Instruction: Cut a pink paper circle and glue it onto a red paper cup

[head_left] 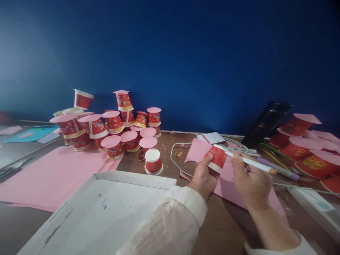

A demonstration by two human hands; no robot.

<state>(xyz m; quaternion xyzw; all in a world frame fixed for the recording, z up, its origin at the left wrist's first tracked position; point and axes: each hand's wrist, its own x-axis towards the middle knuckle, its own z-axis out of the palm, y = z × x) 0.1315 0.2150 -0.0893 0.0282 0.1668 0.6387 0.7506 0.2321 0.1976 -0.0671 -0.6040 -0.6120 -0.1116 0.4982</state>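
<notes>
My left hand [204, 179] is closed around a red paper cup [217, 158], which is tilted with its white end toward my right hand. In my right hand [251, 180] is a slim white pen [256, 164] with an orange end, its other end close to or touching the cup's white edge; I cannot tell which. Under both hands lies a cut pink sheet [231, 186]. An upturned red cup with a bare white base [153, 161] stands to the left of my hands.
Several red cups topped with pink paper discs [111, 143] are stacked on the left. A white box lid [132, 180] and pink sheets [55, 173] lie in front. More cups [316, 163], a black bottle [267, 124], a phone [211, 137] and a small orange cap [179, 154] are near.
</notes>
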